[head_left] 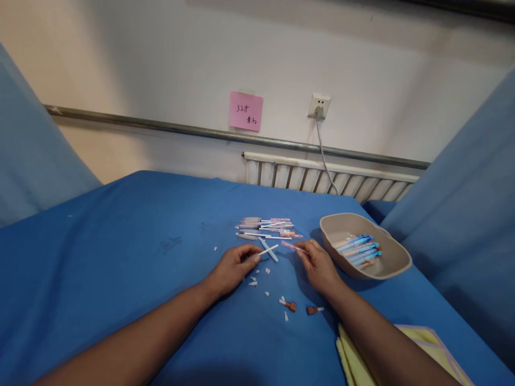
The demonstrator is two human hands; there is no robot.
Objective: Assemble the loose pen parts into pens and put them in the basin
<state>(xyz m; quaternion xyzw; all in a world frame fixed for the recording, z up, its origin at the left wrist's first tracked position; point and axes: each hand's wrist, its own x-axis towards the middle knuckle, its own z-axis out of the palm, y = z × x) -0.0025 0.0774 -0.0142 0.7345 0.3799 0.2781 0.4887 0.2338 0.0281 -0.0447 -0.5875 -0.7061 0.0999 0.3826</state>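
Note:
My left hand (pixel 237 266) pinches a thin white stick (pixel 269 250), which looks like a pen refill and points to the right. In my right hand (pixel 317 264) is a pink, see-through pen barrel (pixel 293 246), its free end toward the left. The two pieces are apart. Beneath the white stick lies a light blue pen part (pixel 269 250) on the blue cloth. Just beyond my hands, several pen barrels and white refills (pixel 263 226) lie in loose rows. Nearer to me are several small white cone tips (pixel 253 283) and two brown pieces with white ends (pixel 290 306).
A beige basket (pixel 390 262) with several blue and peach pens (pixel 359 251) stands at the right. A yellow cloth (pixel 422 343) lies under my right forearm. Behind the blue-covered surface (pixel 132 241) are a radiator (pixel 298 174), a rail and a socket with a cord.

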